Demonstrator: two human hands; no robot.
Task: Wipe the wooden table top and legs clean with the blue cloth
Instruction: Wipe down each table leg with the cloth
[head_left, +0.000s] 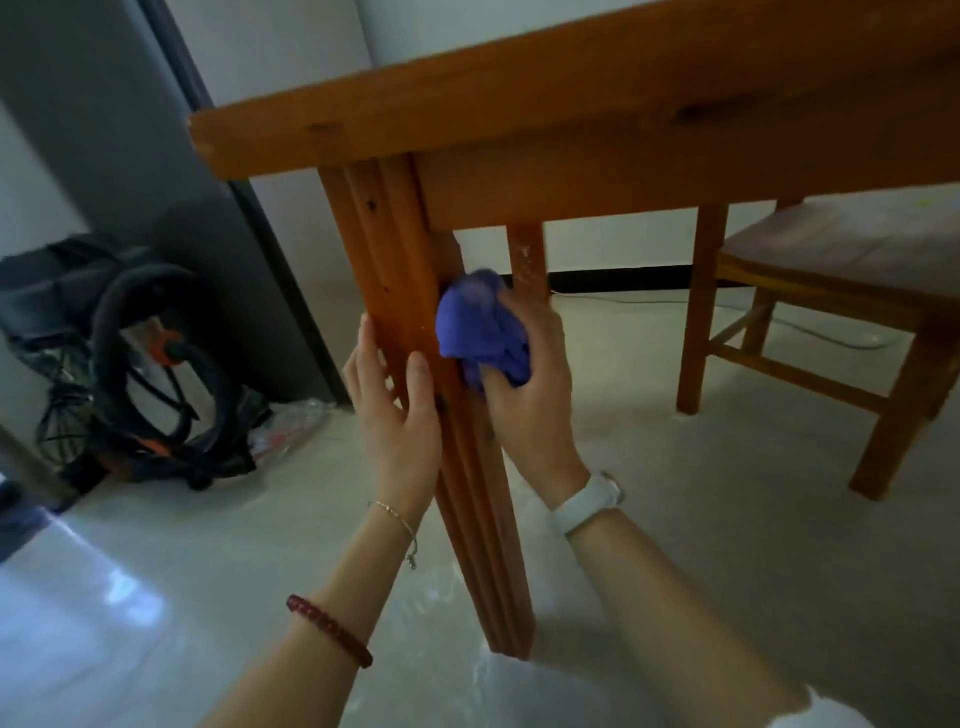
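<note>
Two hands work at one grooved, glossy wooden table leg (415, 291): the right hand (524, 384) grips a bunched blue cloth (480, 327) against it, while the left hand (397, 410) rests flat, fingers straight.

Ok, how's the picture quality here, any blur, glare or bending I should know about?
Head view: dim overall; the blue cloth is smeared by motion blur in the right hand, while the left hand on the table leg looks sharper; a pale glare patch sits on the floor at lower left; the wide lens tilts and bows the table top edge.
</note>
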